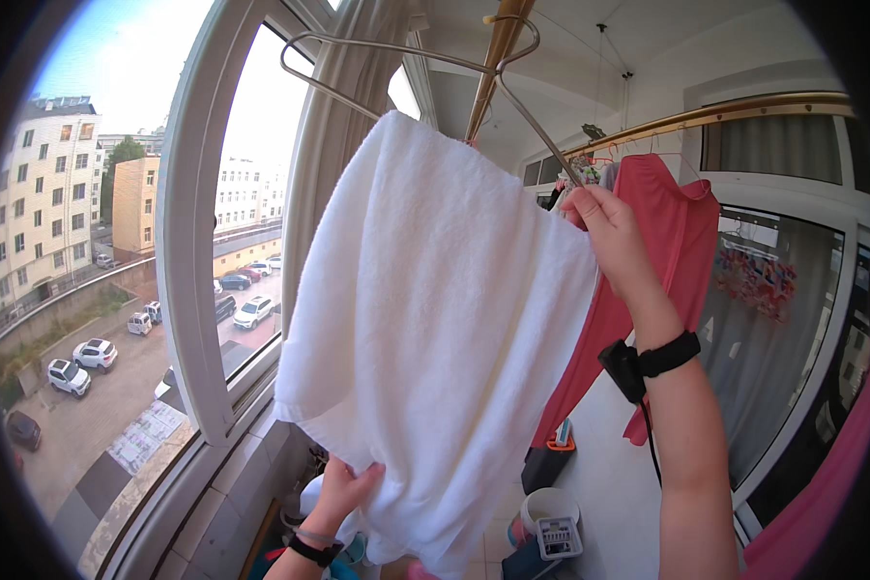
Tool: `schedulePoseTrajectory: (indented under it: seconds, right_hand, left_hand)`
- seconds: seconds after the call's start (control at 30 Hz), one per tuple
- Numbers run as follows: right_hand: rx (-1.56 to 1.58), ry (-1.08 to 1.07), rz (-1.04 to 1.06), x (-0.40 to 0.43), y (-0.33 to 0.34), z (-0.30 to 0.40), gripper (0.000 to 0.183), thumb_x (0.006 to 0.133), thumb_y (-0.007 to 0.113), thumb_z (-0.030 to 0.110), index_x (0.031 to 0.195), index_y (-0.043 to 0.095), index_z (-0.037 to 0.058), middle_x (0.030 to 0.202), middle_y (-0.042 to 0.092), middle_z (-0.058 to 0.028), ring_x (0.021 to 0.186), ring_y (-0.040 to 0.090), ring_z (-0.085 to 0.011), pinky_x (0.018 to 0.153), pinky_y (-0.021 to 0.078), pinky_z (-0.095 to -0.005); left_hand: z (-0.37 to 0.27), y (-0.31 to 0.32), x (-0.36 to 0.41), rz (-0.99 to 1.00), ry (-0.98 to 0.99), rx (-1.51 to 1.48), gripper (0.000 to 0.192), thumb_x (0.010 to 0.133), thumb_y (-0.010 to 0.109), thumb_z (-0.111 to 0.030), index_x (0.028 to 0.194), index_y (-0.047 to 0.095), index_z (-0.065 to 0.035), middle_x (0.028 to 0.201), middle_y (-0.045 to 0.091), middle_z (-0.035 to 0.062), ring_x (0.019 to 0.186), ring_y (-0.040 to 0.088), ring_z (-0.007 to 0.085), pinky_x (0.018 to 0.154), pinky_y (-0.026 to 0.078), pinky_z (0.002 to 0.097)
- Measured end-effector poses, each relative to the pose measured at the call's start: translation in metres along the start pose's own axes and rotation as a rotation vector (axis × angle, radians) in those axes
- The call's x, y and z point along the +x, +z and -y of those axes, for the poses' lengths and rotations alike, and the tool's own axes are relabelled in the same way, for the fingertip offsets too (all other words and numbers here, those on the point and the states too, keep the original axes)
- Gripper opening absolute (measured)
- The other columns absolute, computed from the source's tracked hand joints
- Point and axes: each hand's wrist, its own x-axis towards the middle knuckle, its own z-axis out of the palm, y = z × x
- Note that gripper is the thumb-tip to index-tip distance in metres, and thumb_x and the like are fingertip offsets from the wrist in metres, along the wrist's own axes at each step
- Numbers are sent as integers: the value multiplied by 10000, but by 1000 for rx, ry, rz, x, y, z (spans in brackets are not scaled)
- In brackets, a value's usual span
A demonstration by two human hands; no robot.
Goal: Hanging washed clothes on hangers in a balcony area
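Note:
A white terry towel [435, 312] hangs draped over a metal wire clothes hanger [413, 52], whose bent hook end rises beside a gold-coloured rail. My right hand [605, 225] is raised at the hanger's right arm, fingers closed at the towel's upper right corner; whether they pinch the towel, the wire or both cannot be told. Low on the left, my left hand [348, 486] grips a fold of the towel near its lower edge, with the thumb on top of the cloth. Part of the left hand's fingers is hidden behind the towel.
Red trousers [660, 239] hang from a second rail [725, 112] behind my right hand. A window frame [206, 217] stands at the left, with a beige curtain [333, 116]. On the floor are a white bucket [547, 504], a plastic basket [558, 538] and a dark bin [547, 467].

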Motion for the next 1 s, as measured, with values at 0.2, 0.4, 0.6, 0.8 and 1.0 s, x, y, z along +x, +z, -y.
schedulePoseTrajectory:
  seconds: [0.2,0.4,0.6,0.8,1.0]
  right_hand:
    - [-116,-86,-199,13,-4,-19,290,960,530,275,844,619,24,695,523,10,655,466,-81,614,383,-229]
    - [135,131,-367,-3,-69,-61,290,954,542,260,827,629,15,709,524,17,671,453,-65,620,374,-221]
    - [8,246,-407,-97,-125,-121,263,959,528,223,855,634,6,720,547,6,670,477,-75,633,393,-232]
    - [-261,341,-317,-206,-146,-187,235,945,538,190,866,628,-13,642,506,8,609,466,-77,569,386,-240]
    - [-227,469,-255,-258,-149,-233,214,928,555,164,848,621,-23,622,483,3,580,446,-86,540,376,-244]
  left_hand:
    - [-15,31,34,-258,-66,-66,308,838,617,-19,1137,550,16,1037,639,65,933,604,152,805,490,293]
    - [-73,74,76,-345,-15,-210,339,858,586,-23,1186,512,20,1076,624,77,978,584,151,822,479,275]
    - [-26,125,9,-213,-277,-165,254,844,616,-35,1089,589,26,1025,647,67,942,593,135,800,482,271]
    - [32,189,-74,-226,-537,-324,384,819,687,-77,1175,559,-12,1055,647,57,926,617,147,804,508,294]
    - [53,232,-109,-221,-721,-252,379,829,680,-119,1172,564,-10,1056,647,69,923,617,163,802,505,308]
